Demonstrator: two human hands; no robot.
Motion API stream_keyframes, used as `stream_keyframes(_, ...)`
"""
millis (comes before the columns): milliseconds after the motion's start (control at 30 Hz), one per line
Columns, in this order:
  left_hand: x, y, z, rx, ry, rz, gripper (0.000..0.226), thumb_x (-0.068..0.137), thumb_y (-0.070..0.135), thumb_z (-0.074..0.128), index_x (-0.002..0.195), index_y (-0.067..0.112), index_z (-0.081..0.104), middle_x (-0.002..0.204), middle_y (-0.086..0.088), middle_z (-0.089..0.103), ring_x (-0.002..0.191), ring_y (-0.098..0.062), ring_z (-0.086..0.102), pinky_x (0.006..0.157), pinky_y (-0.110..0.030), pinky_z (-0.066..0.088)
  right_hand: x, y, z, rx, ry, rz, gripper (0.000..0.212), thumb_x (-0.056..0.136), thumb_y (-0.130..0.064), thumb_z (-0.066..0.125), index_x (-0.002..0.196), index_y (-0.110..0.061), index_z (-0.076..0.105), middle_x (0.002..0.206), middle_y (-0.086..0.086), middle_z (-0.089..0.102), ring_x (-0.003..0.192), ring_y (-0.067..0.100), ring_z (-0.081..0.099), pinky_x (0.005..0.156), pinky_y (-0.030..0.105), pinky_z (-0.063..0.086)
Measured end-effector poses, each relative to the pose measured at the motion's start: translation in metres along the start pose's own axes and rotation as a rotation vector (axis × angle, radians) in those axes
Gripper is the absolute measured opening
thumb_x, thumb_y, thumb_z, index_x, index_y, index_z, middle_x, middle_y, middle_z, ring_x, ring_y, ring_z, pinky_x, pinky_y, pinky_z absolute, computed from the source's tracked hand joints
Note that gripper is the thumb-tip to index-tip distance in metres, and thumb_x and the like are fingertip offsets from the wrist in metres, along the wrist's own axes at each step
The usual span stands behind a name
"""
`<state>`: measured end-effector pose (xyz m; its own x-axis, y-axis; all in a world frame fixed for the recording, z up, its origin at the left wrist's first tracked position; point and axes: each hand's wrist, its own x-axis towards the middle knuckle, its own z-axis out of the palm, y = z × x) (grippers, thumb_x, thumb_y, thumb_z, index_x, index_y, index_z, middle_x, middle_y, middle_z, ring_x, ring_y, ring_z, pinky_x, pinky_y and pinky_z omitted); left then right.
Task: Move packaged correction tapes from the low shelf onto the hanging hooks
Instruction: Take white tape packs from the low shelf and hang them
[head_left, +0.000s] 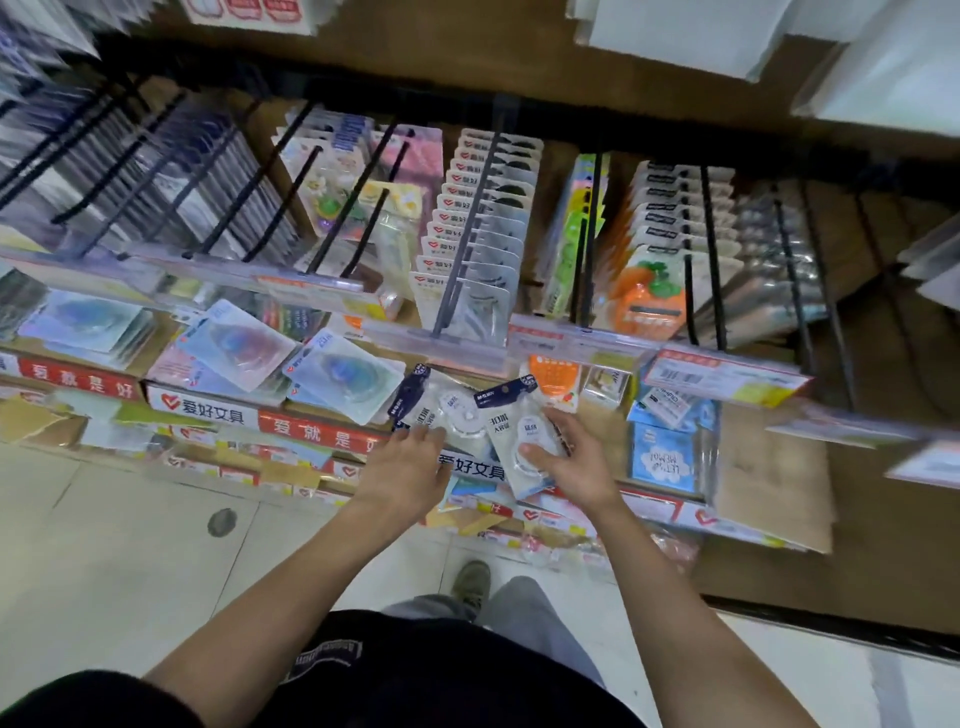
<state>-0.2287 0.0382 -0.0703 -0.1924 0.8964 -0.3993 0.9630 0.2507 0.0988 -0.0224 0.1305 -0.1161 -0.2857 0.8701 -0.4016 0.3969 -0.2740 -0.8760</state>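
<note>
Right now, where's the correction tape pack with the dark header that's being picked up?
In the head view, centre-right: the right hand grips the correction tape pack over the low shelf, beside the left hand.

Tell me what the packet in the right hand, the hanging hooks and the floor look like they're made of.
Correction tape packet in the right hand: printed card with what looks like a clear plastic blister, since the white dispenser shows through.
Hanging hooks: thin dark rods, probably coated metal wire.
Floor: pale, smooth tiles with visible joint lines, likely ceramic or similar.
</note>
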Motion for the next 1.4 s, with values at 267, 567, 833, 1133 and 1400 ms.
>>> stream_keyframes(267, 0.016, 0.027, 0.0, 0.097, 0.091, 0.007, 0.049, 0.099, 0.039, 0.046, 0.142, 0.018, 0.045, 0.137, -0.006, 0.054, 0.125, -0.027, 0.053, 0.1, -0.039, 0.044, -0.027, 0.017, -0.029, 0.109, 0.142, 0.029, 0.057, 0.081, -0.018, 0.083, 0.132, -0.018, 0.057, 0.122, -0.002, 0.065, 0.106, 0.016, 0.065, 0.091, 0.037, 0.057)
stream_keyframes(567, 0.022, 0.034, 0.007, -0.37, 0.15, -0.31, 0.055, 0.096, 0.044, 0.055, 0.141, 0.013, 0.046, 0.145, -0.017, 0.034, 0.129, -0.043, 0.045, 0.1, -0.051, 0.043, -0.051, 0.027, -0.057, 0.175, 0.154, 0.052, 0.051, 0.083, -0.019, 0.081, 0.128, -0.028, 0.057, 0.115, -0.013, 0.065, 0.101, 0.003, 0.065, 0.076, 0.02, 0.056)
stream_keyframes(833, 0.03, 0.055, 0.015, -0.713, 0.204, -0.533, 0.087, 0.087, 0.065, 0.058, 0.153, 0.015, 0.032, 0.157, -0.025, 0.005, 0.134, -0.055, 0.035, 0.11, -0.055, 0.036, -0.061, 0.03, -0.065, 0.186, 0.141, 0.038, 0.048, 0.084, -0.02, 0.08, 0.125, -0.03, 0.058, 0.115, -0.01, 0.066, 0.103, 0.009, 0.066, 0.079, 0.027, 0.058)
stream_keyframes(1133, 0.033, 0.066, 0.016, -0.982, 0.299, -0.663, 0.085, 0.08, 0.035, 0.082, 0.149, 0.016, 0.037, 0.152, -0.025, 0.017, 0.126, -0.047, 0.045, 0.106, -0.045, 0.041, -0.077, 0.032, -0.075, 0.165, 0.147, 0.023, 0.049, 0.073, -0.042, 0.082, 0.116, -0.051, 0.059, 0.128, -0.01, 0.064, 0.122, 0.016, 0.059, 0.099, 0.05, 0.052)
stream_keyframes(1400, 0.017, 0.063, 0.026, -1.282, 0.359, -0.572, 0.059, 0.073, 0.007, 0.086, 0.126, 0.01, 0.059, 0.134, -0.016, 0.057, 0.12, -0.035, 0.058, 0.103, -0.045, 0.048, -0.08, 0.036, -0.088, 0.18, 0.138, 0.044, 0.046, 0.083, -0.022, 0.081, 0.115, -0.046, 0.058, 0.122, -0.004, 0.065, 0.109, 0.015, 0.064, 0.085, 0.032, 0.057)
